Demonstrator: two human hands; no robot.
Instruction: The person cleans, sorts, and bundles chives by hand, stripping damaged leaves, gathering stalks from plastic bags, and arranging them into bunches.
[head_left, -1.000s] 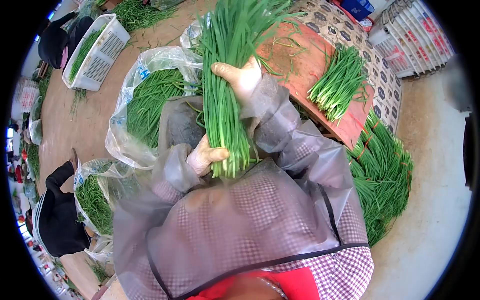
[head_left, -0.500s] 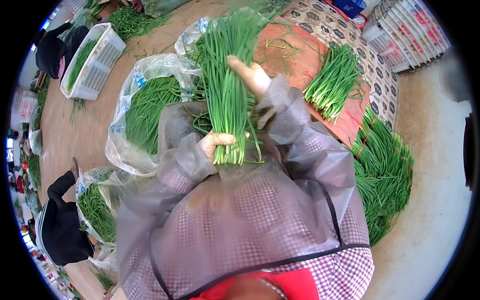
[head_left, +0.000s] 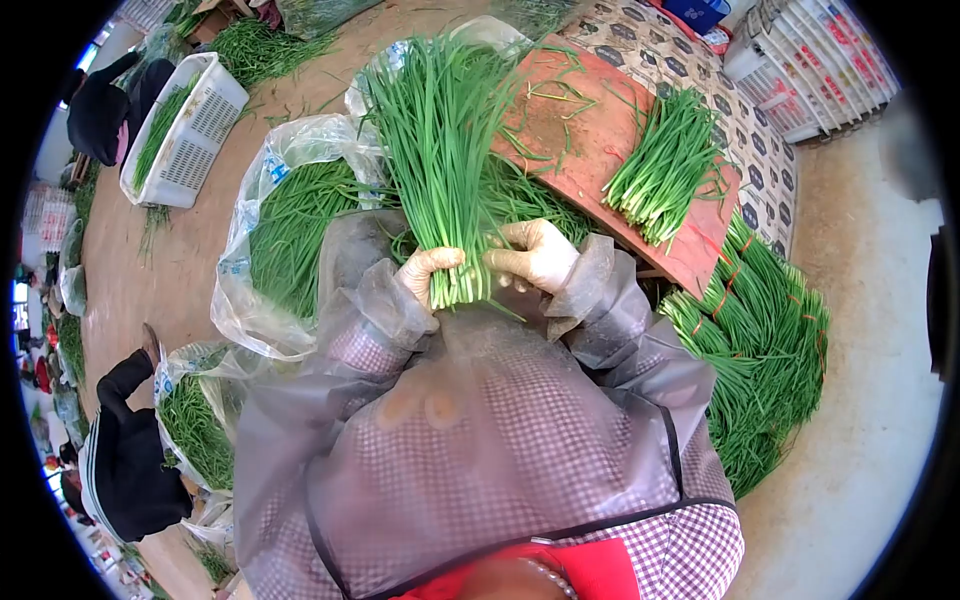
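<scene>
A bunch of garlic chives stands upright before my chest, leaves fanned out at the top and pale stem ends at the bottom. My gloved left hand is closed round it near the stem ends, thumb across the front. Beside the bunch's right edge, my gloved right hand has thumb and forefinger brought together in a pinch; what lies between them is too small to make out. One loose blade sticks out below the stems. A tied-looking bundle of chives lies on the reddish board to the right.
Open plastic bags of chives stand at left. A large heap of banded chives lies right of the board. White crates stand at back right, and another white crate at far left. A person in black works at left.
My right hand has come down from the bunch's upper leaves to beside its stem ends. The bunch has tilted slightly left and its leaves have spread; my left hand keeps its hold.
</scene>
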